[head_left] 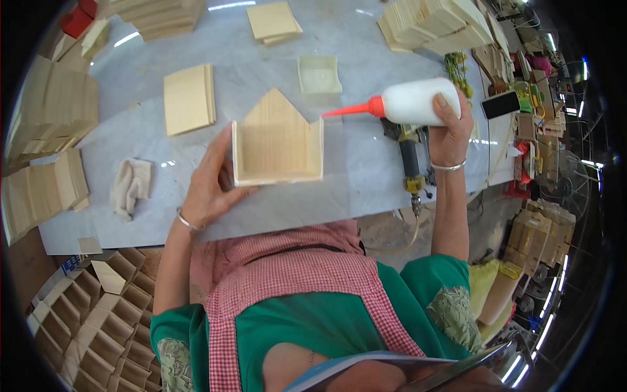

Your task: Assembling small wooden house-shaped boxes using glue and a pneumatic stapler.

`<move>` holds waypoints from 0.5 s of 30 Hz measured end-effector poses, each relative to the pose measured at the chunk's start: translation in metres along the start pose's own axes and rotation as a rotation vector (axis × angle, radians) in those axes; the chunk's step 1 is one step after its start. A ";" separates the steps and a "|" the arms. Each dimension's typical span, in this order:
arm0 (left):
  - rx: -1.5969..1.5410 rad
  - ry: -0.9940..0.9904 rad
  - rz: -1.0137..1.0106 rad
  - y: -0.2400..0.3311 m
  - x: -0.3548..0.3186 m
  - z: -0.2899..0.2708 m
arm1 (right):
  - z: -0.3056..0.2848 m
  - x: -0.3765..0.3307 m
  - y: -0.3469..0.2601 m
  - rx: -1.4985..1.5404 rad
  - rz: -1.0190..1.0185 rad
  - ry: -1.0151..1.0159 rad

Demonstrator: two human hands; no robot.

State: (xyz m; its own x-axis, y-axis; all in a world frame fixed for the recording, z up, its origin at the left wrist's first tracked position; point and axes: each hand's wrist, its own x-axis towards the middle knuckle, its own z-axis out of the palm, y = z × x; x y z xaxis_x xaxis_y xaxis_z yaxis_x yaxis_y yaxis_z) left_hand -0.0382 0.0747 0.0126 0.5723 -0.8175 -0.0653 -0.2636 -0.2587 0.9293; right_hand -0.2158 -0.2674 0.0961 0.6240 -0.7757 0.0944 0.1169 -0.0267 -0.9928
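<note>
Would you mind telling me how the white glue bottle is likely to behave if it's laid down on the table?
The glue bottle looks rounded, so it would probably roll on the smooth table. Its plastic body likely gives when squeezed; the right hand wraps it. The red nozzle may drip.

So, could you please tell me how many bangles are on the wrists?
2: one bangle on the left wrist beside the wooden house, and one on the right wrist below the glue bottle.
</note>
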 end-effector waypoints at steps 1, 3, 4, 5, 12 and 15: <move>0.030 0.020 0.018 0.001 -0.005 -0.006 | -0.002 0.006 0.007 -0.013 0.012 -0.016; -0.007 -0.020 0.037 0.006 -0.013 -0.021 | -0.009 0.018 0.022 0.085 0.070 0.027; 0.033 0.000 0.063 0.010 -0.006 -0.035 | -0.011 0.024 0.029 0.147 0.157 0.077; 0.117 0.081 0.175 0.016 -0.001 -0.047 | -0.010 0.030 0.035 0.190 0.129 0.064; 0.712 0.710 0.251 0.058 0.112 -0.149 | -0.024 0.083 0.097 0.099 0.364 0.023; 0.893 0.730 0.123 0.068 0.165 -0.170 | -0.022 0.092 0.110 -0.035 0.384 0.069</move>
State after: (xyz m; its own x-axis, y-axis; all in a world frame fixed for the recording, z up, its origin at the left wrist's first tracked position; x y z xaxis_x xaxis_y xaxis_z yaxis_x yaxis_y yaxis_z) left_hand 0.1705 0.0093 0.1272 0.7402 -0.4461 0.5031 -0.6361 -0.7071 0.3088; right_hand -0.1626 -0.3562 -0.0060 0.5637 -0.7740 -0.2884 -0.1423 0.2530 -0.9569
